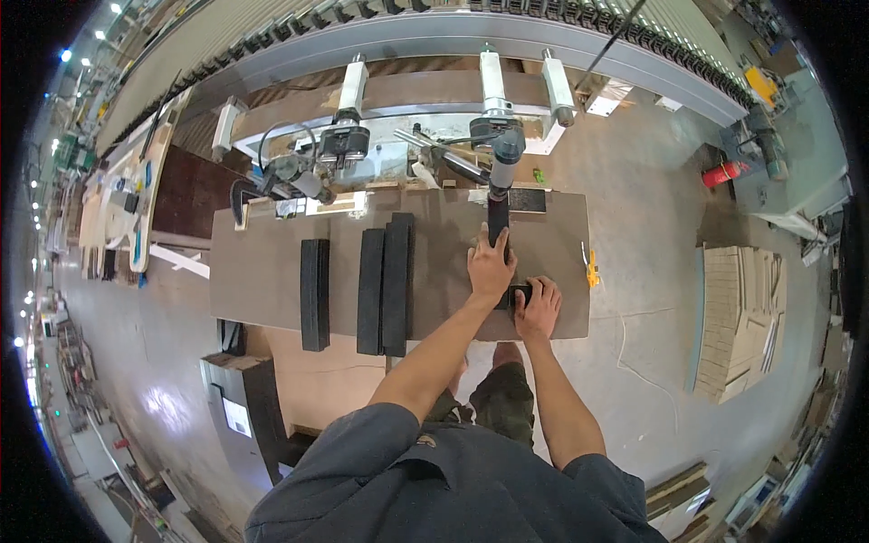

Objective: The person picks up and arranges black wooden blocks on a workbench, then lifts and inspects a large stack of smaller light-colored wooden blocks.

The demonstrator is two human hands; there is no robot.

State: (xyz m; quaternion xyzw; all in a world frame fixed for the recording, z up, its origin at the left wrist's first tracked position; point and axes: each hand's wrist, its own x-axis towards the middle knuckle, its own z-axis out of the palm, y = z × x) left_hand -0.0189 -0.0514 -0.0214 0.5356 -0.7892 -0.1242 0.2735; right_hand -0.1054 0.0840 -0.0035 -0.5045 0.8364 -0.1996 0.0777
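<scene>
My left hand (490, 269) lies over a long black strip (499, 220) on the brown work table, its fingers pointing away from me and its thumb at the right side. My right hand (540, 309) is closer to the table's front edge. Between its thumb and fingers is a small black block (520, 294), partly covered by the hand. A grey and black cylindrical tool (507, 149) rises at the strip's far end; its lower part is hard to make out. Left of my hands lie a pair of black strips (396, 285) and a separate black stack (315, 294).
The brown table (262, 262) spans the middle. A second tool (303, 176) lies at its far left. A yellow tool (593, 269) sits at the right edge. Farther right stands a stack of flat boards (738, 321). A machine with white arms (491, 86) stands behind.
</scene>
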